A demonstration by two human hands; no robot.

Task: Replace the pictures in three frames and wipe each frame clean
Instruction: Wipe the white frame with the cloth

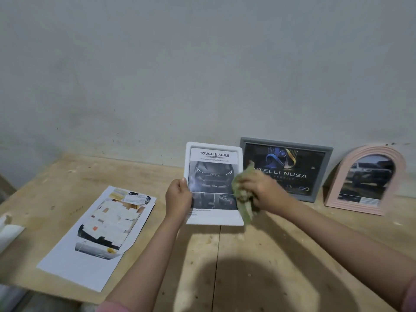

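left hand grips the white frame by its left edge, upright above the tabletop; right hand clutches a green cloth against its car picture.

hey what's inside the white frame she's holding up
The white frame holds a printed car advert headed "TOUGH & AGILE". The right hand presses a green cloth over its right side, hiding that part; the left hand covers the left edge.

Three frames, one cloth
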